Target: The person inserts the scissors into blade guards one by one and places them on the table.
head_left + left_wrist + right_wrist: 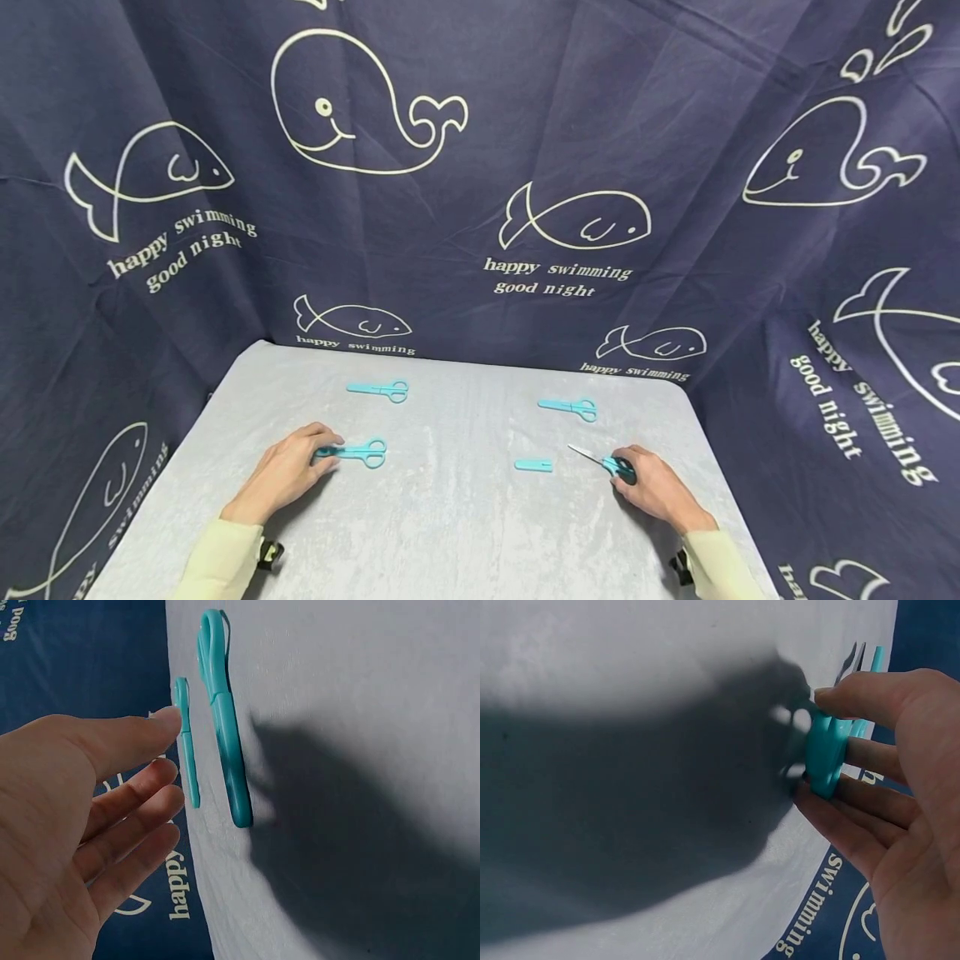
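My right hand (pixel 651 483) holds a pair of turquoise scissors (pixel 609 463) by the handles, with the bare metal blades pointing left over the table. In the right wrist view, thumb and fingers lie on the turquoise handles (pixel 826 754). A loose turquoise blade cover (pixel 533 465) lies just left of the blade tips. My left hand (pixel 294 465) is spread, thumb apart from curved fingers, beside the covered end of another pair of scissors (pixel 367 452). The left wrist view shows these sheathed scissors (pixel 229 742) lying flat on the table, with nothing between thumb and fingers.
Two more sheathed turquoise scissors lie farther back, one pair at the left (pixel 386 391) and one pair at the right (pixel 576 408). The grey-white table (pixel 450 533) is bordered by a dark blue curtain (pixel 465 217) with whale and fish drawings.
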The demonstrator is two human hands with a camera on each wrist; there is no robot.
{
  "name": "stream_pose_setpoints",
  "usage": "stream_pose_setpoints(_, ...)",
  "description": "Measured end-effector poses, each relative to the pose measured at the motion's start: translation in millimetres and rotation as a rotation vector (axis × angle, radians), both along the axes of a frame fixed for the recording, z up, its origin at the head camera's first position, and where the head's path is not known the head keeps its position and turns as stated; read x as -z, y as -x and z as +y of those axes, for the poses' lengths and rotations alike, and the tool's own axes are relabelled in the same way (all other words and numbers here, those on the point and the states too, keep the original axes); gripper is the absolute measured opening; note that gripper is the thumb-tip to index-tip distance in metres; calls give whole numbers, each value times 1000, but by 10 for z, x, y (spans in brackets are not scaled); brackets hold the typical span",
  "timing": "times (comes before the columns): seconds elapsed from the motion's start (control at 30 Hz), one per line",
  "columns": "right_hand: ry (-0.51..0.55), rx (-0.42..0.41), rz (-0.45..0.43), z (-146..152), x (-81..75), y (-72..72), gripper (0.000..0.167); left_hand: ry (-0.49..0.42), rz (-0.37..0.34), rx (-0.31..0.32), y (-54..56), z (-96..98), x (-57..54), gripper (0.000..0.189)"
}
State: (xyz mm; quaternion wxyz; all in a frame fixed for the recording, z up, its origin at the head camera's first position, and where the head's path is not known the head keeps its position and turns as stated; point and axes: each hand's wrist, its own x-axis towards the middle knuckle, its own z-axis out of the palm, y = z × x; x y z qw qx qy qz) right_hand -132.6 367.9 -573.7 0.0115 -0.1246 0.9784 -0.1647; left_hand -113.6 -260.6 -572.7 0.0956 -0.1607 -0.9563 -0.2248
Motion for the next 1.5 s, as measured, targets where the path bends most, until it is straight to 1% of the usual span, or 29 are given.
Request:
stream_pose_setpoints(0.33, -1, 35, -47, -46, -25, -39, 39, -14, 94, 35, -34, 117, 11, 27)
stream_pose_setpoints(0.47, 6, 34, -45, -46, -34, -58, 40, -29, 100, 40, -50, 182, 15, 26)
stream_pose_setpoints(0.67, 36, 15, 0, -53, -46, -86, 40, -30, 106, 38, -75, 253, 19, 25)
stream_pose_setpoints(0.9, 60, -1, 71, -74, -89, -114, 38, -48, 142, 75, -85, 379, 39, 26)
stream_pose_setpoints(1.03, 66, -5, 93, -85, -113, -119, 38, -65, 137, 102, -80, 476, 58, 28)
stream_pose_setpoints(1.1, 67, -11, 102, -89, -125, -124, 38, -72, 134, 112, -77, 534, 71, 33)
stream_pose_setpoints(1.27, 78, -14, 122, -100, -156, -143, 38, -89, 113, 165, -59, 720, 92, 41)
stream_pose_setpoints(1.37, 91, -19, 132, -104, -187, -157, 38, -86, 111, 201, -41, 842, 101, 40)
stream_pose_setpoints(1.5, 104, -28, 152, -105, -228, -172, 37, -83, 108, 230, -17, 991, 96, 38)
